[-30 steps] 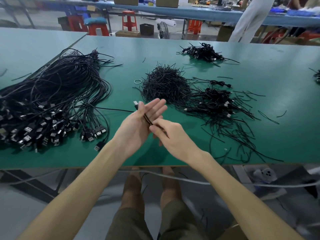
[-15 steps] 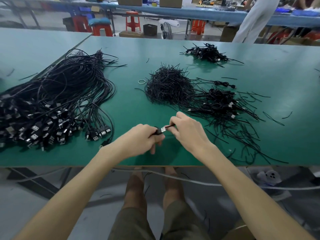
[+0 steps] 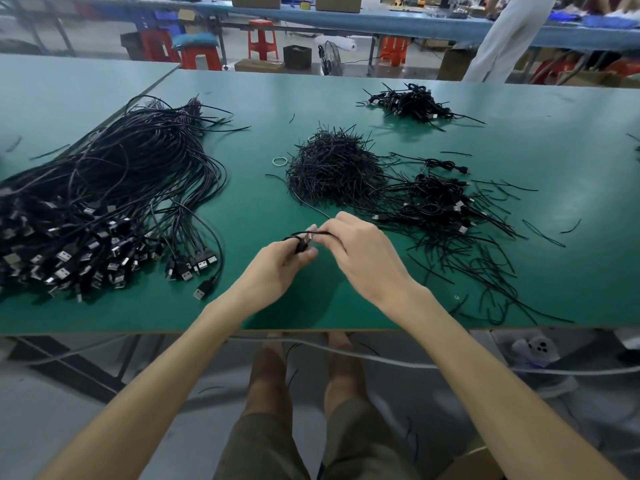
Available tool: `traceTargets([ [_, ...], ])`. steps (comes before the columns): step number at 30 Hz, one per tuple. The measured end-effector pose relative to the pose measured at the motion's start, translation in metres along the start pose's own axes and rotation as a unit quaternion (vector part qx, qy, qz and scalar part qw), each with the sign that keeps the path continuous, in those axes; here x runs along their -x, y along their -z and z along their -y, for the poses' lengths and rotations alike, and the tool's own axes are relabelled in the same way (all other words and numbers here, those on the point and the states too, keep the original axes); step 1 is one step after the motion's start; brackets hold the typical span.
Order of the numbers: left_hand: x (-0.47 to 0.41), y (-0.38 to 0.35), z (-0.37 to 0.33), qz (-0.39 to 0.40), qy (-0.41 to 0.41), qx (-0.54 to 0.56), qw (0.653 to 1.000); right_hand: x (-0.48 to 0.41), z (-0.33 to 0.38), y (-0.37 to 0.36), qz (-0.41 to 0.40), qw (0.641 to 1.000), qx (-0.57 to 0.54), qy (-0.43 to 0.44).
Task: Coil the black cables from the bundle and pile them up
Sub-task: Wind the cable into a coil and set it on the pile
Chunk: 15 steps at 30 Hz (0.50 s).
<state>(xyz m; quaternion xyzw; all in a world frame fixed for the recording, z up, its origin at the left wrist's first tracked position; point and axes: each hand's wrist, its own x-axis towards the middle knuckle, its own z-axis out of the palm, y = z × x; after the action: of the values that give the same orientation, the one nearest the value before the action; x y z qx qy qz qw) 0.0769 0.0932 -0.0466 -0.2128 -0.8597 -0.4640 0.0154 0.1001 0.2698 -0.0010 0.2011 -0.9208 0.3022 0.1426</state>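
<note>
Head view: both hands, left hand (image 3: 277, 263) and right hand (image 3: 363, 256), close their fingers on one black cable (image 3: 304, 239) above the near tabletop (image 3: 311, 306), the bundle (image 3: 104, 202) lying at left.

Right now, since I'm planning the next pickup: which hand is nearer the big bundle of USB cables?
Left. The left hand sits just right of the bundle of USB cables; the right hand lies farther right, beyond the left.

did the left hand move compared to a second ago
Yes. The left hand was open, palm up, close to the twist-tie heap; now it is closed on the cable, nearer the table's front edge.
</note>
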Motion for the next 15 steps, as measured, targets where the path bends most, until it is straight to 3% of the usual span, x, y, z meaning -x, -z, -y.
traceTargets([
  [2, 0.000, -0.002, 0.005, -0.019, 0.043, 0.130, 0.990, 0.002, -0.001, -0.002, 0.001, 1.000, -0.018, 0.006],
  [4, 0.000, -0.005, 0.004, -0.043, 0.097, 0.268, 0.958, 0.004, -0.002, -0.005, 0.002, 0.999, -0.045, 0.007],
  [7, 0.001, -0.011, -0.004, -0.026, 0.106, 0.394, 0.913, 0.007, -0.002, -0.008, -0.001, 0.996, -0.091, 0.008],
  [15, 0.005, -0.013, -0.018, 0.004, 0.099, 0.461, 0.882, 0.005, 0.002, -0.008, -0.070, 0.966, -0.244, -0.040],
])
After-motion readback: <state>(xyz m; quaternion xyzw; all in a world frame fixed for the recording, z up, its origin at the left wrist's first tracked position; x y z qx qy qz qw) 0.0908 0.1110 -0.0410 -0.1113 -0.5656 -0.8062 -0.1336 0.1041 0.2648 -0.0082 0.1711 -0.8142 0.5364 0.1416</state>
